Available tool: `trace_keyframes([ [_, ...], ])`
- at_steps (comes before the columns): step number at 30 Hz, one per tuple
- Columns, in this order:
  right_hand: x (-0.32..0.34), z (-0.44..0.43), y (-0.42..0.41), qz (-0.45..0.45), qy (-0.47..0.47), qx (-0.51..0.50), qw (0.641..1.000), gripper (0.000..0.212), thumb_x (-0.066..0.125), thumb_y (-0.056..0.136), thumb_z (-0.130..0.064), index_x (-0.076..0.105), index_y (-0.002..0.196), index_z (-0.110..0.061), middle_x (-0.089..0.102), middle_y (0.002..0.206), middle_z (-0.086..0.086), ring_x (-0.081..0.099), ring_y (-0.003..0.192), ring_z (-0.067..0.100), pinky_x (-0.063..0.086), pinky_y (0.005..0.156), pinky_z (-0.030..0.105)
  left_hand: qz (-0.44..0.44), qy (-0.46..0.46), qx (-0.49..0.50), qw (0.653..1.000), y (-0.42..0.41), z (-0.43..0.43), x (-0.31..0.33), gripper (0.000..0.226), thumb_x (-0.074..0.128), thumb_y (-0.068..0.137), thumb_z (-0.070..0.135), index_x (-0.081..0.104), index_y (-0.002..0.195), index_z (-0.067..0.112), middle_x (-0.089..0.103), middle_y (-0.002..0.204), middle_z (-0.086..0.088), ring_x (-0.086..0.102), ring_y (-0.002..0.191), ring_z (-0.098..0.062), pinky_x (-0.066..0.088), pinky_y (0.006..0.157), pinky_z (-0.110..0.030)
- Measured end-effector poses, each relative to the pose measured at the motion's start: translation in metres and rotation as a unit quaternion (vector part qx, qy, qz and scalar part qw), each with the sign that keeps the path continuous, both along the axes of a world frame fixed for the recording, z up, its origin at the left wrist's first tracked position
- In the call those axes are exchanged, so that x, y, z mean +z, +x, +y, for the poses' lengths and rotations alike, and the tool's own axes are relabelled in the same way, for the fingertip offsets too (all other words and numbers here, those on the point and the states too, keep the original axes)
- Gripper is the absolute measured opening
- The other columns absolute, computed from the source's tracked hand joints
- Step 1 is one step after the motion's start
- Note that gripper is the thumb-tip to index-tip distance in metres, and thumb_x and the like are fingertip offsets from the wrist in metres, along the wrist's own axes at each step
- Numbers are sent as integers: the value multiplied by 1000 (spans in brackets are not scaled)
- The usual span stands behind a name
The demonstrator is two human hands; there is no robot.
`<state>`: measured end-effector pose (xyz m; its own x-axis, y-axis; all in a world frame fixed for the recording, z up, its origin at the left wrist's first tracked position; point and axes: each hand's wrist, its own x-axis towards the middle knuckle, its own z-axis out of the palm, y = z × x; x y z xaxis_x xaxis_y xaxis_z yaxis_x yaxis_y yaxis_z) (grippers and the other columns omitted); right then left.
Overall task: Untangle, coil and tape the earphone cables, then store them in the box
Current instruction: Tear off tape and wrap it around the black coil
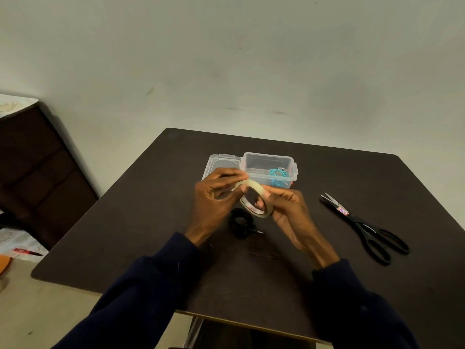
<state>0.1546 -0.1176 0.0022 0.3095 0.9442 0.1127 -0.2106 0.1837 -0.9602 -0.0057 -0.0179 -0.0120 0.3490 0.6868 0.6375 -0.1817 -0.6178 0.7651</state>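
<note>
Taping step, I judge: right hand (289, 210) fingers curl round the glossy translucent tape roll (253, 184), left hand (216, 195) fingers pinch its rim, likely hunting the free end. The coiled black cable (240, 222) lies on the matte bench (151, 222) just beneath the fingers; beyond them, the clear box (266, 155) holds a teal coil (278, 173). Next: peel a strip, cut with the scissors (364, 225)

Dark table (130, 235), pale wall (226, 59) (scuffed), brown cabinet (37, 159) left.

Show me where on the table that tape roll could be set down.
Bare table left of the lid, and between the black cable coil and the scissors. Crowded in the middle: box, lid and coil sit close together.
</note>
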Motion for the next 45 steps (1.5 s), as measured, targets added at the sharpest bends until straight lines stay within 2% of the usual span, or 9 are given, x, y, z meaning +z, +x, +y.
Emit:
trace_keyframes([
  [4, 7, -6, 2, -130, 10, 24, 991, 24, 70, 89, -6, 77, 109, -17, 75, 111, 12, 70, 103, 26, 58, 91, 37, 42, 21, 0, 999, 2, -5, 7, 34, 80, 82, 25, 75, 112, 9, 69, 115, -5, 66, 111, -21, 59, 92, -35],
  [8, 8, -10, 4, -234, 0, -7, 972, 40, 77, 83, -9, 71, 122, -9, 73, 121, 9, 69, 114, 24, 58, 96, 41, 20, -9, 1, 1000, 5, -7, 9, 24, 81, 81, 19, 79, 103, 10, 70, 111, -6, 68, 107, -22, 60, 87, -33],
  [11, 15, -15, 2, -236, 14, -15, 972, 34, 80, 82, -9, 74, 116, -12, 77, 110, 3, 73, 104, 20, 60, 89, 34, 18, 2, -9, 1000, 6, -11, 11, 21, 79, 82, 20, 77, 102, 16, 70, 111, -6, 69, 106, -18, 58, 85, -24],
  [18, 21, -16, -3, -267, 21, -31, 963, 33, 85, 77, -7, 77, 108, -12, 79, 93, -4, 76, 87, 13, 58, 79, 20, 37, 37, 16, 998, 2, -10, 13, 16, 79, 85, 16, 78, 100, 11, 72, 102, -5, 71, 95, -18, 62, 81, -33],
  [27, 22, -18, -9, -272, 23, -34, 961, 37, 86, 74, -6, 76, 109, -7, 79, 95, -1, 77, 88, 15, 61, 81, 26, 94, 186, 79, 975, 3, -15, 12, 20, 76, 88, 9, 72, 106, 0, 66, 107, -10, 65, 99, -17, 58, 86, -28],
  [30, 26, -20, -9, -276, 30, -37, 960, 34, 86, 74, -5, 76, 106, -11, 79, 93, -5, 76, 86, 12, 59, 77, 20, 113, 201, 73, 970, 8, -13, 10, 17, 72, 91, 12, 67, 102, 0, 62, 107, -11, 61, 99, -18, 55, 86, -23],
  [36, 26, -24, -7, -287, 7, -48, 957, 36, 86, 74, -8, 76, 109, -7, 79, 90, -3, 77, 82, 14, 61, 80, 26, 105, 143, 54, 983, 15, -8, 11, 23, 60, 98, 25, 63, 100, 2, 62, 106, -12, 64, 97, -18, 54, 83, -13],
  [42, 23, -31, -6, -293, 2, -39, 955, 34, 85, 76, -8, 75, 108, -13, 79, 89, -4, 77, 83, 14, 59, 81, 21, 74, -65, 9, 995, 9, 1, 12, 17, 58, 100, 27, 67, 98, 12, 71, 99, -5, 70, 94, -21, 61, 84, -36],
  [45, 21, -36, -3, -297, -4, -45, 954, 33, 84, 77, -8, 76, 109, -11, 79, 90, -4, 76, 85, 13, 59, 84, 23, 47, -151, -47, 986, 9, 2, 25, 16, 58, 100, 15, 71, 93, 8, 74, 91, -8, 71, 84, -21, 59, 80, -30],
])
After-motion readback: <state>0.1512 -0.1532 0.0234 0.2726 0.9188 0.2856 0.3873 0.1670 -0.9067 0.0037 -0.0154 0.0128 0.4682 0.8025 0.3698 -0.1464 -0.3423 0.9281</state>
